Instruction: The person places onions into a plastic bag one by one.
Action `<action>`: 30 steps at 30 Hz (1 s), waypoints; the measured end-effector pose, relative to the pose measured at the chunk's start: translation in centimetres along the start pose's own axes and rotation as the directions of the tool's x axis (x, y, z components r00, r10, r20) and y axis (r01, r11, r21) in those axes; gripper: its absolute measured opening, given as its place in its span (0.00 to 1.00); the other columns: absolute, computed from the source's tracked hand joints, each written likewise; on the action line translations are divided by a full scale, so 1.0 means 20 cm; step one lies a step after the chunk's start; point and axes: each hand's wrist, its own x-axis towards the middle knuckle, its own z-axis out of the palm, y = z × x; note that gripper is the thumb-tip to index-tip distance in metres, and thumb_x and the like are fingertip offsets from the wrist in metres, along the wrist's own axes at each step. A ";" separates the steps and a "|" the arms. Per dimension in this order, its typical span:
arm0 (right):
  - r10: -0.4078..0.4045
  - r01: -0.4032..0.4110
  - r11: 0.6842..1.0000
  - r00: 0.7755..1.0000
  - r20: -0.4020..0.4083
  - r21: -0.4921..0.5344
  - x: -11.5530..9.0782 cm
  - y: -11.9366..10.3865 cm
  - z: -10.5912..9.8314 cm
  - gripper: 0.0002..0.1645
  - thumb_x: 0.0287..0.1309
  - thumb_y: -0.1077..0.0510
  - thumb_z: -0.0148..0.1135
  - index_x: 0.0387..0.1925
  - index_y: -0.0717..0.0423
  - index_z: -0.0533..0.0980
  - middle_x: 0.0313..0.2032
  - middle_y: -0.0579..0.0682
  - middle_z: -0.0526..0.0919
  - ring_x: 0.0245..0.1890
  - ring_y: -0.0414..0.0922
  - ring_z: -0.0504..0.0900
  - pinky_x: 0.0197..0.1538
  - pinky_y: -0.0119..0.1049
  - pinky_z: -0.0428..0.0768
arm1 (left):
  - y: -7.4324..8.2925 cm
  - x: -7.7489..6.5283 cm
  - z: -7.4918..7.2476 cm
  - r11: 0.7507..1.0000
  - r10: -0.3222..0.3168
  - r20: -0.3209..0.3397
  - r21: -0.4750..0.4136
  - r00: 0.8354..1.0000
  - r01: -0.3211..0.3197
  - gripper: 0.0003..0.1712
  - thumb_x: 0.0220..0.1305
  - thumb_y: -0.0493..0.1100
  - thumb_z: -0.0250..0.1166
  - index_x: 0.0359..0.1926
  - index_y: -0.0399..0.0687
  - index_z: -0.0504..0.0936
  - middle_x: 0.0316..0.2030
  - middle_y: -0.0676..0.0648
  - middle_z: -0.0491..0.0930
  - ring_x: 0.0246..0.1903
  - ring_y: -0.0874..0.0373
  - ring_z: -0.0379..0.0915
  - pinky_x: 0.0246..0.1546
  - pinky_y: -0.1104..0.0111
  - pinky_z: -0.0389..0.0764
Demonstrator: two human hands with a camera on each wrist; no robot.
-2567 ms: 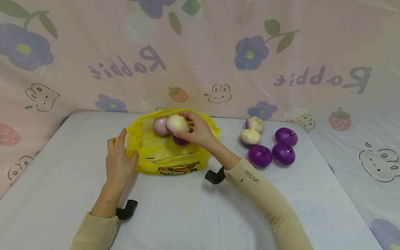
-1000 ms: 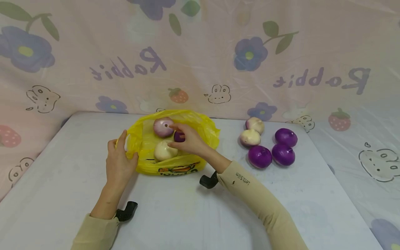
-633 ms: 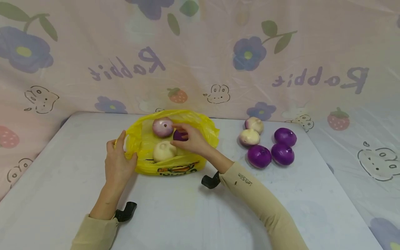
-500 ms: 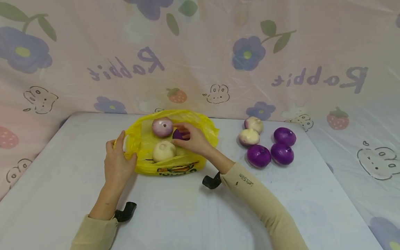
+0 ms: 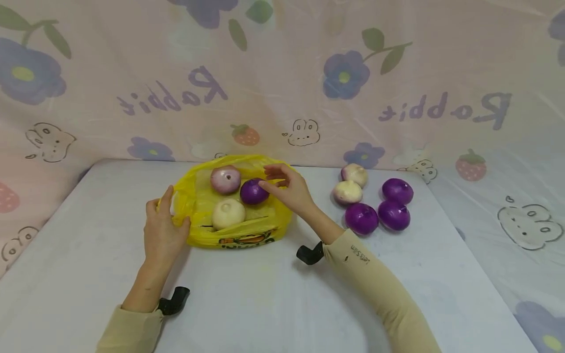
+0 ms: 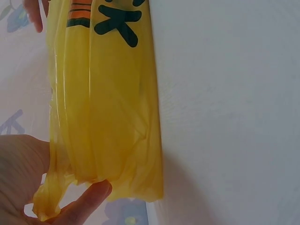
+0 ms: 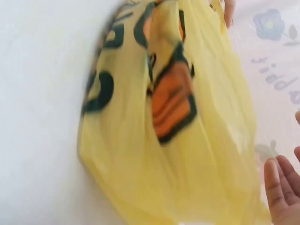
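Observation:
A yellow plastic bag (image 5: 205, 238) lies on the table with its mouth spread. In it sit a pale pinkish onion (image 5: 225, 179), a cream-white onion (image 5: 228, 214) and a dark purple onion (image 5: 254, 191). My left hand (image 5: 165, 235) holds the bag's left end by the handle; in the left wrist view its fingers (image 6: 86, 204) are at the gathered plastic. Over the bag's right side is my right hand (image 5: 291, 191), holding nothing, its fingers loosely bent beside the purple onion. Whether the thumb touches that onion, I cannot tell. In the right wrist view the hand (image 7: 283, 192) is partly cut off.
To the right of the bag, two whitish onions (image 5: 347, 192) and several purple onions (image 5: 394, 215) stand close together on the white table (image 5: 265, 304). A printed curtain (image 5: 273, 88) hangs behind the table's back edge.
My right hand let go of the cream-white onion inside the bag, then drew back to the right, uncovering the purple onion. My left hand stays at the bag's handle. The view shifts slightly.

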 end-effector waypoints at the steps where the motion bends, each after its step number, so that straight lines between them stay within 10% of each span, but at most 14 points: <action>1: -0.002 0.002 1.000 1.000 -0.012 0.001 0.00 0.00 -0.01 0.25 0.56 0.57 0.67 0.55 0.61 0.74 0.52 0.59 0.79 0.51 0.52 0.80 0.50 0.39 0.79 | 0.00 0.00 0.00 1.000 -0.002 0.000 0.003 1.000 0.002 0.42 0.54 0.32 0.64 0.70 0.41 0.60 0.53 0.29 0.63 0.29 0.40 0.70 0.26 0.53 0.72; 21: 0.016 -0.020 0.999 0.989 -0.146 -0.027 -0.05 0.07 -0.18 0.25 0.56 0.57 0.67 0.54 0.61 0.74 0.48 0.59 0.82 0.48 0.51 0.81 0.44 0.34 0.77 | -0.01 0.00 0.00 1.000 0.004 -0.008 0.004 1.000 -0.003 0.42 0.54 0.32 0.64 0.70 0.40 0.60 0.53 0.29 0.63 0.32 0.40 0.70 0.28 0.53 0.72; 30: -0.016 0.003 0.997 0.986 -0.164 -0.080 -0.07 0.10 -0.25 0.25 0.57 0.61 0.66 0.55 0.66 0.73 0.50 0.65 0.80 0.49 0.58 0.79 0.50 0.51 0.77 | -0.01 -0.01 0.00 1.000 0.019 -0.019 0.003 1.000 -0.019 0.41 0.54 0.32 0.64 0.70 0.41 0.61 0.53 0.29 0.63 0.30 0.40 0.70 0.26 0.53 0.72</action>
